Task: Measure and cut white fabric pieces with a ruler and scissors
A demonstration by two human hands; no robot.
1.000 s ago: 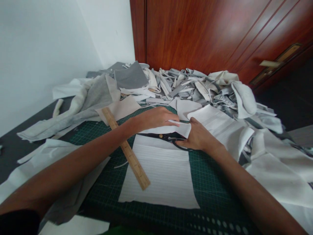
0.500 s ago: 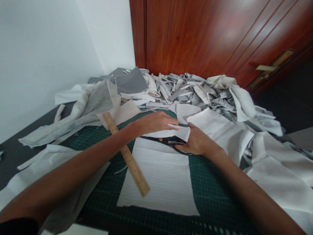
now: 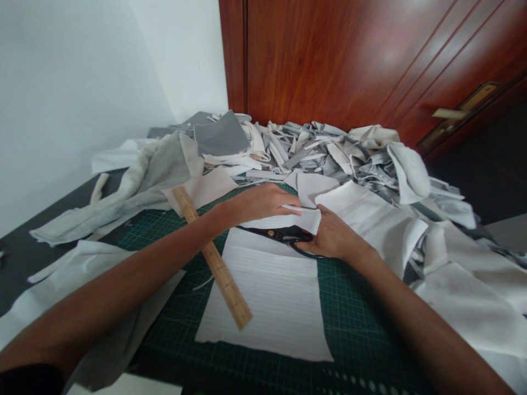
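My right hand (image 3: pixel 329 233) is closed round the handles of black scissors (image 3: pixel 276 235), whose blades point left across the white ribbed fabric (image 3: pixel 272 302). The fabric lies flat on a green cutting mat (image 3: pixel 354 312). Above the blades, my left hand (image 3: pixel 263 202) pinches a strip of the fabric (image 3: pixel 302 219) that is lifted along the far side. The strip's right end touches my right hand. A wooden ruler (image 3: pixel 218 263) lies slanted over the fabric's left edge, passing beneath my left forearm. My left fingertips show only in part.
A heap of grey and white scraps (image 3: pixel 296 151) lies along the back by a wooden door (image 3: pixel 313 60). Larger white fabric pieces (image 3: pixel 366 219) are on the right. Rolled grey-white fabric (image 3: pixel 152 170) lies at the left, near a white wall (image 3: pixel 82 82).
The scissor handles look slightly closer together than before. Both hands stay in nearly the same place, and the view has shifted a little.
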